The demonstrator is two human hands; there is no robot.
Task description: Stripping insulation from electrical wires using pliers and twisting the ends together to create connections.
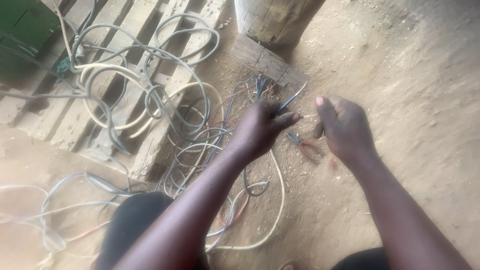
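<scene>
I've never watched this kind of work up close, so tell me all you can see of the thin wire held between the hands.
The thin wire has dark blue insulation and a pale bare tip pointing up and to the right. The left hand pinches it between thumb and fingers. The right hand is close beside it; whether it touches the wire is unclear. Lower down, the wire is hidden behind the left hand.

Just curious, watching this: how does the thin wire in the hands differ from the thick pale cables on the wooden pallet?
The thin blue wire is slim, short and nearly straight; the pale cables are thick and looped. The wire is pinched in the left hand, with its end bare near the right hand; the cables lie loose on the pallet. Both are sheathed.
</scene>
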